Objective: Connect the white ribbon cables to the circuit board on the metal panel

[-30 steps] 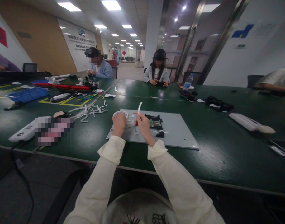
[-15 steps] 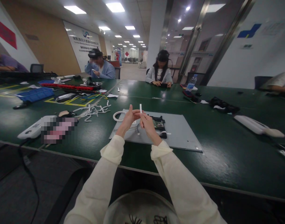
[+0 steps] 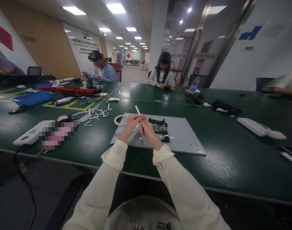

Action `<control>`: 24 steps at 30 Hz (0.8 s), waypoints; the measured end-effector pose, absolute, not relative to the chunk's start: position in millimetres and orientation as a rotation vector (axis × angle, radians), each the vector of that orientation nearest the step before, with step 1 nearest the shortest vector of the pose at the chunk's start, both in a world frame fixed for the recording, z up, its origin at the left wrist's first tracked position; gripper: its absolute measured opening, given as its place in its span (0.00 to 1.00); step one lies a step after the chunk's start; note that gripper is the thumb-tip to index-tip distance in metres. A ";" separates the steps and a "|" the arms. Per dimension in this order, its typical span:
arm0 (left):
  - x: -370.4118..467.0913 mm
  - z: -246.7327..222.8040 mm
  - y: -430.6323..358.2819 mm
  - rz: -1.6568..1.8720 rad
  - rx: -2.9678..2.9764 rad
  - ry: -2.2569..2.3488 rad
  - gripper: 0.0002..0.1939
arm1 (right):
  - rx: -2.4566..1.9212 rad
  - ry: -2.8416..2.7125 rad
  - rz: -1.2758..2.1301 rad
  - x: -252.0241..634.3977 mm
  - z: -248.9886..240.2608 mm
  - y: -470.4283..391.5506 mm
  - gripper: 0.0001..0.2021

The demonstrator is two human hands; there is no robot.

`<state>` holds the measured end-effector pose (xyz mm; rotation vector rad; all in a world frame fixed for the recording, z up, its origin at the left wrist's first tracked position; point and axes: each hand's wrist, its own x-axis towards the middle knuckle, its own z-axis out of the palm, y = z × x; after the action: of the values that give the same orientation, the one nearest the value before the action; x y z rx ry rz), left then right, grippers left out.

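Observation:
A short white strip (image 3: 137, 110) sticks up from between my hands, pinched by the fingers of my left hand (image 3: 131, 124) and my right hand (image 3: 147, 128), which touch each other. Both hands are above a grey flat panel (image 3: 184, 134) lying on the green table. On the panel, just right of my right hand, is a black frame with a green circuit board (image 3: 159, 127). A white tape roll (image 3: 117, 120) lies at the panel's left edge beside my left hand. Thin cables under my hands are partly hidden.
Loose white strips (image 3: 94, 115) and a blue tray (image 3: 32, 98) are on the left. A white device (image 3: 32, 133) lies at the near left, another (image 3: 256, 127) on the right. Two people (image 3: 104, 72) (image 3: 162, 75) sit across the table (image 3: 220, 169), near a bottle (image 3: 195, 84).
My left hand's raised, spread fingers have closed around the strip, which now leans left. The view has shifted slightly. The person at the far left of centre has lowered a hand.

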<state>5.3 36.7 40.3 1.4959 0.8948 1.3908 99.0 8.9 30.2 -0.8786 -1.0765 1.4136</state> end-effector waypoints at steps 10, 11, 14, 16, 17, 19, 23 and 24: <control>6.6 43.9 30.7 1.491 1.680 1.017 0.15 | -0.966 -1.128 1.434 105.1 36.5 7.2 0.15; 6.1 45.7 29.7 1.505 1.686 1.022 0.15 | -1.006 -1.145 1.433 105.9 36.0 7.1 0.15; 3.0 49.6 29.3 1.562 1.610 0.978 0.16 | -1.095 -1.190 1.499 108.1 34.4 6.4 0.15; 0.9 50.4 30.5 1.563 1.515 0.938 0.18 | -1.082 -1.210 1.536 108.8 33.8 6.3 0.15; 0.2 50.2 31.3 1.540 1.475 0.924 0.18 | -1.055 -1.219 1.534 108.9 33.6 6.6 0.14; -0.2 49.4 32.2 1.469 1.426 0.919 0.19 | -0.982 -1.234 1.489 108.3 33.2 7.4 0.14; 1.7 48.6 30.7 1.398 1.382 0.932 0.20 | -0.930 -1.290 1.374 105.3 31.8 7.7 0.18; 2.3 48.9 29.8 1.401 1.376 0.935 0.20 | -0.934 -1.305 1.351 104.4 31.8 7.1 0.19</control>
<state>2.3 29.8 48.9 1.3758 0.9352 1.4005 104.4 7.1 31.8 -0.9339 -1.3049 1.3513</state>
